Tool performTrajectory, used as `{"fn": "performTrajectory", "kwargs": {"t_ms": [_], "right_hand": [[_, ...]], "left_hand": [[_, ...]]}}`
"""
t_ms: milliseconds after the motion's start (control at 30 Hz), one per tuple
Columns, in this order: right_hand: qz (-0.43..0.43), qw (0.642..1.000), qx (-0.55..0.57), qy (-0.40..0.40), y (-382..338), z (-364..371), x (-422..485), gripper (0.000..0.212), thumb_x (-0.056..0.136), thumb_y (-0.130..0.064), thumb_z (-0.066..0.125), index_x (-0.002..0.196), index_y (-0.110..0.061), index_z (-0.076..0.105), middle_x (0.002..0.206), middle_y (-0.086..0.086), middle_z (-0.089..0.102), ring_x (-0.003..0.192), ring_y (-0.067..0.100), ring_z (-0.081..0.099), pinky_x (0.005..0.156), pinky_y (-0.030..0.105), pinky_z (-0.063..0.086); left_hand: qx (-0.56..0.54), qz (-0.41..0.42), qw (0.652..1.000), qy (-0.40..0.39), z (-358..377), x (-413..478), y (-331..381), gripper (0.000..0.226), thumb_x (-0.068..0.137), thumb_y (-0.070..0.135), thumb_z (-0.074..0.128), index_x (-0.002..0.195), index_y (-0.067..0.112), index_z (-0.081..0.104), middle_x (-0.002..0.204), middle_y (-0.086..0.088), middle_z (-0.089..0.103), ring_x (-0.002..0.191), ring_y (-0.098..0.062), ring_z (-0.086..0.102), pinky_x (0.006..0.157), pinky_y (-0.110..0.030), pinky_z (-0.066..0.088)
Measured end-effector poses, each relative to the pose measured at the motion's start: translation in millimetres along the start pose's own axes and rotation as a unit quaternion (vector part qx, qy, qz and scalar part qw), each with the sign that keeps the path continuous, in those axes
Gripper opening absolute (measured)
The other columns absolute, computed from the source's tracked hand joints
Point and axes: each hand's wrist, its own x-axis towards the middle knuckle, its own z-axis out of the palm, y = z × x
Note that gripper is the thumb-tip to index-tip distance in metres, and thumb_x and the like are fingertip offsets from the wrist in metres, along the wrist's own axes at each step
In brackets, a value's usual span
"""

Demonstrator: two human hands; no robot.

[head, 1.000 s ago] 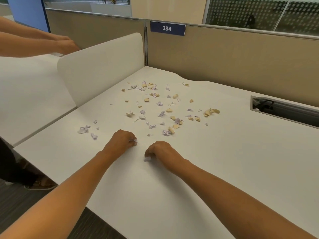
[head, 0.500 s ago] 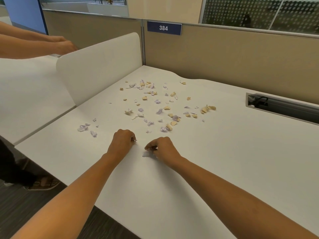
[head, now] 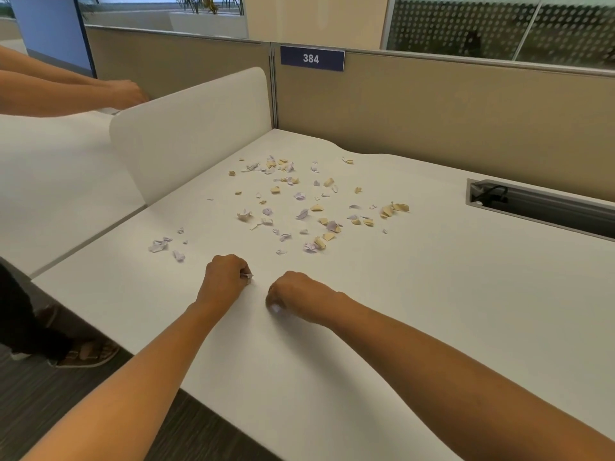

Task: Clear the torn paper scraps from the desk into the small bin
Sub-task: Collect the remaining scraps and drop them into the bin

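Dozens of paper scraps [head: 301, 207], crumpled, lilac and tan, scattered across desk [head: 432, 311]

Both hands [head: 226, 277] fisted on desk [head: 432, 311], scraps [head: 299, 201] beyond.

An open-plan office. Beyond the fingers [head: 247, 276] a tan cubicle partition [head: 432, 121] carries a blue number plate [head: 311, 58] reading 384. Left of them a white divider screen [head: 193, 128] separates adjoining white desks [head: 432, 311]; to their right a cable tray [head: 539, 207] is recessed. Frosted glass walls [head: 466, 24] stand farther back.
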Motion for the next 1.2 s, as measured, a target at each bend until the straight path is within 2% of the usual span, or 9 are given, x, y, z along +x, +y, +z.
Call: {"fn": "performTrajectory", "kwargs": {"t_ms": [167, 367, 400, 467, 533, 667, 900, 1000, 1200], "right_hand": [[-0.006, 1.0, -0.027, 0.012, 6.2, 4.6, -11.0, 0.026, 0.079, 0.012, 0.052, 0.098, 0.001, 0.064, 0.108, 0.019, 0.059, 0.097, 0.032, 0.057, 0.082, 0.036, 0.048], [0.041, 0.998, 0.039, 0.018, 26.1, -1.0, -41.5, 0.021, 0.078, 0.008, 0.054, 0.093, 0.003, 0.069, 0.096, 0.02, 0.069, 0.074, 0.022, 0.053, 0.055, 0.018, 0.037], [0.052, 0.997, 0.055, 0.028, 32.6, -0.6, -49.3, 0.022, 0.079, 0.009, 0.053, 0.093, 0.003, 0.069, 0.095, 0.02, 0.069, 0.074, 0.024, 0.057, 0.056, 0.017, 0.039], [0.074, 0.992, 0.093, 0.05, 47.7, -0.4, -66.4, 0.023, 0.082, 0.009, 0.052, 0.094, 0.003, 0.07, 0.097, 0.02, 0.069, 0.085, 0.03, 0.064, 0.072, 0.024, 0.05], [0.093, 0.986, 0.125, 0.067, 62.2, -1.9, -87.0, 0.02, 0.083, 0.006, 0.054, 0.094, 0.002, 0.07, 0.099, 0.019, 0.069, 0.091, 0.031, 0.065, 0.084, 0.03, 0.052], [0.136, 0.973, 0.164, 0.089, 89.7, -4.8, -131.5, 0.017, 0.082, 0.002, 0.06, 0.094, 0.001, 0.071, 0.099, 0.017, 0.071, 0.094, 0.027, 0.065, 0.081, 0.023, 0.047], [0.213, 0.944, 0.224, 0.119, 140.8, -8.0, -220.2, 0.018, 0.081, 0.007, 0.057, 0.093, 0.003, 0.07, 0.096, 0.022, 0.07, 0.069, 0.021, 0.056, 0.066, 0.021, 0.045], [0.236, 0.932, 0.24, 0.134, 161.1, -5.3, -256.5, 0.018, 0.081, 0.008, 0.055, 0.092, 0.004, 0.07, 0.096, 0.023, 0.07, 0.068, 0.021, 0.056, 0.068, 0.022, 0.047], [0.266, 0.915, 0.266, 0.148, 192.9, 1.5, -307.1, 0.019, 0.082, 0.009, 0.053, 0.092, 0.005, 0.069, 0.097, 0.022, 0.07, 0.068, 0.021, 0.056, 0.071, 0.022, 0.046]], "left_hand": [[-0.016, -0.018, 1.0, 0.001, 0.0, -9.5, 4.8, 0.012, 0.081, 0.002, 0.063, 0.087, 0.0, 0.074, 0.092, -0.014, 0.073, 0.089, -0.029, 0.064, 0.072, -0.023, 0.039], [-0.047, -0.043, 0.998, 0.005, 6.8, -27.3, 19.4, 0.01, 0.079, 0.001, 0.065, 0.083, 0.0, 0.074, 0.087, -0.015, 0.072, 0.077, -0.024, 0.061, 0.068, -0.022, 0.037], [-0.054, -0.046, 0.997, 0.006, 8.8, -30.9, 22.7, 0.009, 0.079, 0.001, 0.065, 0.082, 0.0, 0.074, 0.087, -0.014, 0.072, 0.076, -0.023, 0.06, 0.068, -0.022, 0.037], [-0.07, -0.053, 0.996, 0.003, 12.5, -37.8, 32.1, 0.009, 0.079, -0.001, 0.065, 0.08, -0.001, 0.073, 0.086, -0.014, 0.072, 0.074, -0.02, 0.057, 0.068, -0.021, 0.037], [-0.083, -0.062, 0.995, -0.006, 16.2, -44.9, 46.0, 0.008, 0.078, -0.001, 0.065, 0.079, 0.0, 0.073, 0.086, -0.014, 0.072, 0.073, -0.019, 0.056, 0.067, -0.022, 0.038], [-0.097, -0.058, 0.993, -0.035, 29.2, -60.5, 88.4, 0.009, 0.078, 0.0, 0.065, 0.077, 0.002, 0.074, 0.086, -0.013, 0.072, 0.075, -0.021, 0.059, 0.066, -0.022, 0.042], [-0.119, -0.015, 0.99, -0.078, 66.6, -81.7, 185.1, 0.009, 0.078, 0.002, 0.065, 0.077, 0.003, 0.074, 0.085, -0.012, 0.073, 0.074, -0.024, 0.063, 0.059, -0.018, 0.043], [-0.117, -0.009, 0.989, -0.085, 82.3, -90.7, 214.3, 0.008, 0.078, 0.003, 0.067, 0.078, 0.004, 0.074, 0.084, -0.011, 0.072, 0.073, -0.022, 0.062, 0.065, -0.02, 0.043], [-0.129, -0.083, 0.987, -0.044, 84.3, -107.9, 207.5, 0.003, 0.076, 0.006, 0.071, 0.077, 0.004, 0.073, 0.067, -0.008, 0.064, 0.064, -0.019, 0.058, 0.059, -0.018, 0.039]]}}
